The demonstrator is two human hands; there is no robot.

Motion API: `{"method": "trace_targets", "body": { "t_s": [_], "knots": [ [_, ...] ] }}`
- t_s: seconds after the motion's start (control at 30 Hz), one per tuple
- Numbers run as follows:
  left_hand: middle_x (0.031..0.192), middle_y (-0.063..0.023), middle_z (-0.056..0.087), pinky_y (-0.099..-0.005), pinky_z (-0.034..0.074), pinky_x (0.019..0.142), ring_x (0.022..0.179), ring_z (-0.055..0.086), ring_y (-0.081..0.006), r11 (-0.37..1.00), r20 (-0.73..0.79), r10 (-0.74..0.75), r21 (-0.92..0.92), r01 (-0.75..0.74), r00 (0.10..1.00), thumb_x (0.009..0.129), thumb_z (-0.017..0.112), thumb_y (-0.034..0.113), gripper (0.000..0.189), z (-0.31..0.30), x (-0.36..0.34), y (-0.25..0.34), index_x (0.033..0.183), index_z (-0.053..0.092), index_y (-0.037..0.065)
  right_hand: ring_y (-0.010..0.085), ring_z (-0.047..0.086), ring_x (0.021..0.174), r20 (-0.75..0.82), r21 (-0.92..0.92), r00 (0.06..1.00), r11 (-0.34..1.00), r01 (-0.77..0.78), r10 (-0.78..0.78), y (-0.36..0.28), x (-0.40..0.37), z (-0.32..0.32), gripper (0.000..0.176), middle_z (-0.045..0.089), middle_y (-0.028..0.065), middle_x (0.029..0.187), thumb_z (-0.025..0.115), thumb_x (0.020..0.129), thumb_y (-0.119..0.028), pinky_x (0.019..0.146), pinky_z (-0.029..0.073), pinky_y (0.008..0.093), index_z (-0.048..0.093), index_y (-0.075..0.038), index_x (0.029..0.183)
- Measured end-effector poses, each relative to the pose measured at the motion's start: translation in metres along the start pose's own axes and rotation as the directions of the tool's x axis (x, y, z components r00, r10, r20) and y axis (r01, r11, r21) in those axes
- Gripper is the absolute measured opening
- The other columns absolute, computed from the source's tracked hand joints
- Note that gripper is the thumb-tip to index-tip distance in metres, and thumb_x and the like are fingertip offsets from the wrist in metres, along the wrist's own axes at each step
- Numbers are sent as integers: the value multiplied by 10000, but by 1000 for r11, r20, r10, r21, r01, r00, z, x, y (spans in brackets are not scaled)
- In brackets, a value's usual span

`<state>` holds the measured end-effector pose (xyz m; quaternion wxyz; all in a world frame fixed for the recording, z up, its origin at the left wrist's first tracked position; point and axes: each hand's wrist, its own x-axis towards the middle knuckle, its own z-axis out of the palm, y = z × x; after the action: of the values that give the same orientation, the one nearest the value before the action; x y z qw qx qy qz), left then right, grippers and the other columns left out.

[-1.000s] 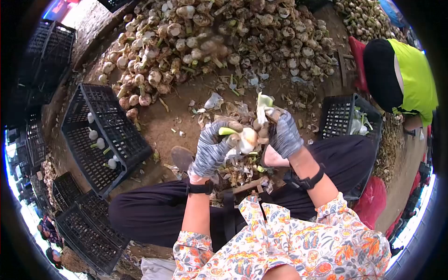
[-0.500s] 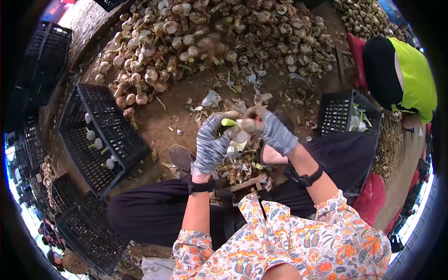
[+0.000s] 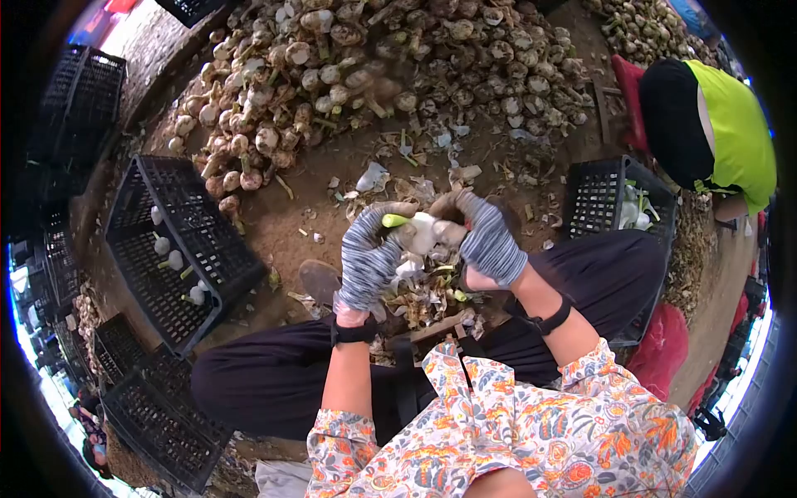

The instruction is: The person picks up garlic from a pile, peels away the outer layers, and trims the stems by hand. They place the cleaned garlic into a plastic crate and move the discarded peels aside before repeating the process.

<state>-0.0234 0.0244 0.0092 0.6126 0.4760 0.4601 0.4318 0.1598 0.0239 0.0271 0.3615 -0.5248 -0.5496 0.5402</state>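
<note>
A white garlic bulb (image 3: 424, 235) with a short green stem pointing left is held between my gloved hands, above the ground in front of me. My left hand (image 3: 371, 253) is closed round its stem side, the green stub showing past the fingers. On the other side, my right hand (image 3: 488, 241) has its thumb and fingers pressed against the bulb. A small red spot shows by the right fingers; I cannot make out what it is. Both gloves are grey-striped with dirty fingertips. Peeled skins and stem scraps (image 3: 427, 303) lie below the hands.
A large heap of unpeeled garlic (image 3: 332, 66) lies ahead. On the left, a tilted black crate (image 3: 207, 257) holds several white bulbs; another crate (image 3: 594, 195) stands right, with white bulbs. A person in a bright yellow top (image 3: 735, 133) sits at far right.
The hands have shifted slightly, and more of the bulb's white surface now shows between them. The right hand has turned, its fingers no longer blurred over the bulb.
</note>
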Motion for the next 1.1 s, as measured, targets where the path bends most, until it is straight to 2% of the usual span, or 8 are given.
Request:
{"method": "trace_targets", "body": {
  "t_s": [0.3,0.47,0.63,0.67,0.77,0.97,1.03,1.1],
  "knots": [
    [1042,-109,594,-371,517,812,959,588,-235,344,88,-500,-893,291,862,809,641,228,410,2,-5,-47,1135,499,24,149,595,802,605,499,794,748,-438,61,-10,-26,-29,225,627,90,906,630,772,-105,737,474,280,625,14,963],
    [1018,-112,597,-338,499,655,854,584,-231,140,64,-676,-967,213,734,816,575,171,302,7,-4,-60,1066,540,5,182,578,891,270,-358,960,933,35,68,3,-12,-29,275,607,120,964,576,811,-124,801,453,296,582,-13,1063],
    [937,-76,607,-297,501,613,806,591,-181,352,-84,-669,-911,215,738,836,583,177,240,22,-4,-56,1030,545,41,249,598,825,-72,-314,984,933,-178,164,-21,-12,16,294,609,110,961,603,807,-135,763,476,322,559,-54,1086],
    [866,-40,615,-276,498,590,765,595,-150,431,-153,-667,-877,210,729,836,610,186,211,25,-2,-53,1003,547,73,221,605,783,-44,-559,953,798,225,-299,-1,-8,22,217,621,105,932,608,802,-125,686,484,301,588,-51,1005],
    [815,-25,600,-259,482,559,697,581,-130,600,-221,-598,-761,247,770,838,616,167,191,20,-5,-60,988,545,74,212,605,772,-207,-155,978,988,-3,-30,-1,6,12,144,631,106,892,603,801,-127,675,479,296,611,-39,915],
    [817,-56,618,-238,486,516,651,579,-121,741,-365,-523,-642,198,770,871,566,189,210,24,-3,-69,1004,572,26,203,578,893,-211,-631,961,776,6,-180,51,11,-9,212,581,125,1069,594,797,-154,754,470,314,625,-59,984],
    [803,-57,617,-230,480,510,633,575,-113,783,-395,-474,-598,172,787,865,579,178,205,30,1,-61,998,577,23,157,563,950,-129,279,984,957,-86,126,41,8,6,305,575,96,1089,607,782,-107,789,470,280,590,-101,1087],
    [788,-47,611,-211,467,501,612,566,-98,891,-258,-404,-329,313,878,848,609,168,213,34,5,-42,997,582,18,120,558,895,-78,-57,990,992,111,-115,24,10,2,411,593,65,1020,640,760,-82,751,480,242,539,-119,1156]
  ]
}}
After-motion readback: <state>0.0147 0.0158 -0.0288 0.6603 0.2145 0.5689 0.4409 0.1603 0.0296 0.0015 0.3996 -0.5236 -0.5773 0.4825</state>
